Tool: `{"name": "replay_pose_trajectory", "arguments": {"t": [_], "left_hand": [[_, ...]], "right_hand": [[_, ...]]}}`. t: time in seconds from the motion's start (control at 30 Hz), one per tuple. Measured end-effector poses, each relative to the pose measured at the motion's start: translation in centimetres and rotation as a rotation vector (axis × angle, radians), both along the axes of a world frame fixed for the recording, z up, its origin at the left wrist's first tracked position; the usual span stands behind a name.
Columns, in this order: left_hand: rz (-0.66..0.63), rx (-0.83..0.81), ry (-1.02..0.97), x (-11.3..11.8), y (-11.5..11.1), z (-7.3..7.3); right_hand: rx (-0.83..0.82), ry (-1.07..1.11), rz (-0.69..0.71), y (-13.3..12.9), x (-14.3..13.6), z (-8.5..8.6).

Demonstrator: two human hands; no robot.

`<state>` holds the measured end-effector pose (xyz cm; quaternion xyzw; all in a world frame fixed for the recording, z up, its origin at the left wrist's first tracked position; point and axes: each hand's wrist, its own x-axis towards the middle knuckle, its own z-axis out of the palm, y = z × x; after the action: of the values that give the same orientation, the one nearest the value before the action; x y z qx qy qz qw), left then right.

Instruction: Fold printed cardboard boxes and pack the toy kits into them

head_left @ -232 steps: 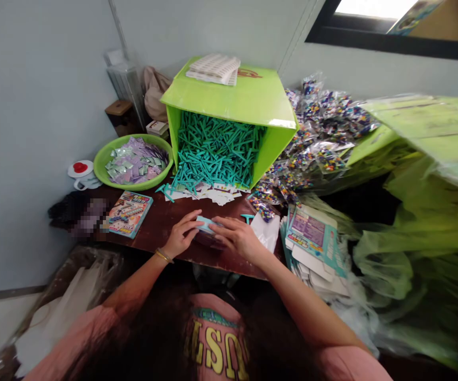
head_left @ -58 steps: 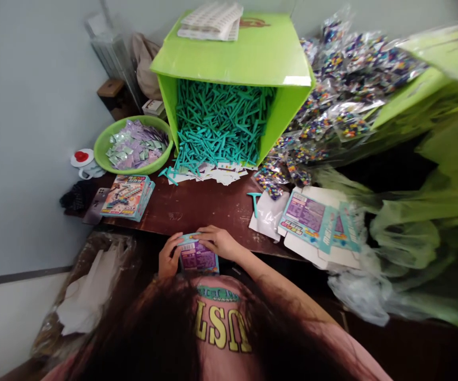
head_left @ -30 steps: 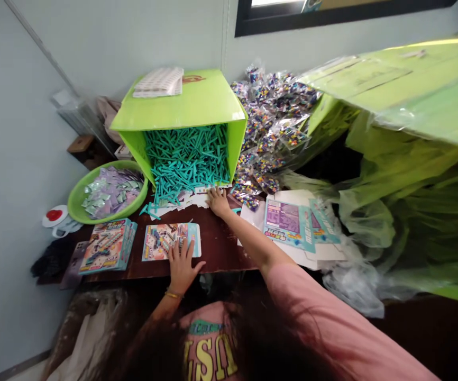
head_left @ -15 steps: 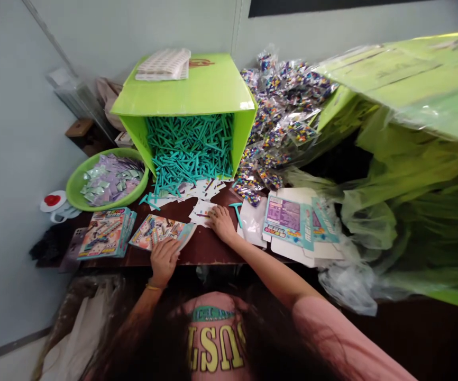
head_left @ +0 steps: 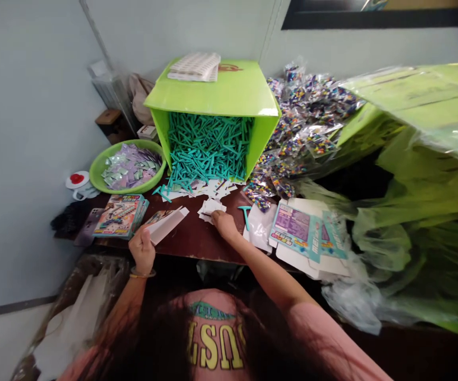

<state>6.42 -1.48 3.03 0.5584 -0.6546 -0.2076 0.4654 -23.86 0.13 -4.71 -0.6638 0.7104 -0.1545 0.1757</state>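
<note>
My left hand (head_left: pixel 142 250) is closed around a small printed cardboard box (head_left: pixel 168 225), which is tilted up with a white side toward me. My right hand (head_left: pixel 224 225) rests over a small pile of white paper cards (head_left: pixel 209 208), its fingers pinched on a card at the near side of the pile. To the right of that hand lies a turquoise T-shaped plastic stick (head_left: pixel 245 216) next to a clear plastic bag (head_left: pixel 259 227). Left of the held box is a stack of printed boxes (head_left: pixel 120 216).
A green bin (head_left: pixel 213 95) on its side spills turquoise sticks (head_left: pixel 209 143). A green basin (head_left: pixel 96 177) holds small sachets. Bags of coloured beads (head_left: pixel 292 116) are heaped behind flattened boxes (head_left: pixel 298 227). A mug (head_left: pixel 81 191) and phone (head_left: pixel 90 227) sit left.
My left hand has lifted and tilted the box that lay flat on the table. My right hand's fingers have drawn together on the cards. The whole view has shifted.
</note>
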Motion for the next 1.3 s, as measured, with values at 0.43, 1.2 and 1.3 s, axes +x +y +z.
{"name": "replay_pose_trajectory", "arguments": {"t": [0.43, 1.2, 1.3], "left_hand": [[-0.033, 0.036, 0.108, -1.0, -1.0, 0.6], [0.101, 0.129, 0.240, 0.8, -1.9, 0.6], [0.147, 0.121, 0.229, 1.1, -2.1, 0.4]], "right_hand": [[-0.382, -0.083, -0.179, -0.7, -4.3, 6.6], [-0.033, 0.140, 0.134, -14.7, 1.9, -1.6], [-0.008, 0.157, 0.083, -12.0, -0.1, -1.1]]}}
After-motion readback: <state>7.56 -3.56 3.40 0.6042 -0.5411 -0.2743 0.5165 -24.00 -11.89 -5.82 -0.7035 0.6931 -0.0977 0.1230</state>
